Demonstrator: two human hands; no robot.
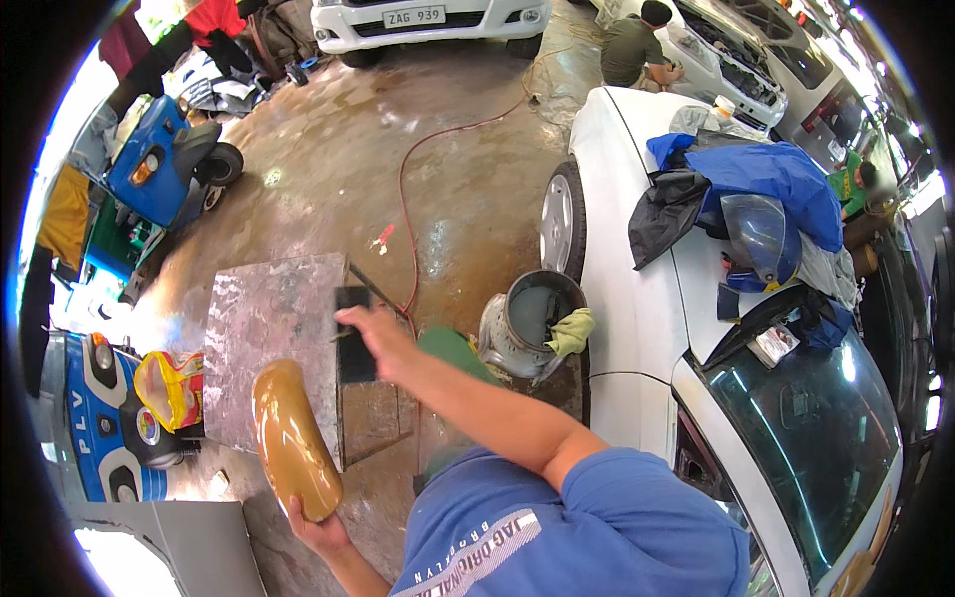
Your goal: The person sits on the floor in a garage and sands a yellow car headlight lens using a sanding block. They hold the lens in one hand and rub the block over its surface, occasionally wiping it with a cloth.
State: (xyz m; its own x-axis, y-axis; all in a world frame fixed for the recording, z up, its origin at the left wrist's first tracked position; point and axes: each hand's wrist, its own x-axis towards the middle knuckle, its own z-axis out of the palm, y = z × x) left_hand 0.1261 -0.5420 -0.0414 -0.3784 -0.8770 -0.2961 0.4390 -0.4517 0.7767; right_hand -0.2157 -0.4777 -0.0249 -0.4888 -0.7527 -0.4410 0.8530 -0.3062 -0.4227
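My left hand (320, 532) grips the lower end of a glossy tan curved panel (288, 428), shaped like a small fender. The panel is tilted, its far end over the near part of a worn, paint-stained table (264, 298). My right arm reaches across to the table's right edge. There my right hand (380, 336) is closed on a black rectangular sheet (356, 366) that looks like sandpaper. Part of the sheet hangs past the table edge, slightly blurred at its top. Right of that hand stands a bucket (494, 328) of greyish water, a yellow-green cloth (570, 332) draped over its rim.
A white car (622, 318) stands close on my right, with a blue cover (771, 174) and a visor on its hood. Blue vehicles (149, 164) line the left. A red hose (406, 199) crosses the wet floor. One person (632, 50) crouches far right; another (846, 189) is beyond the car.
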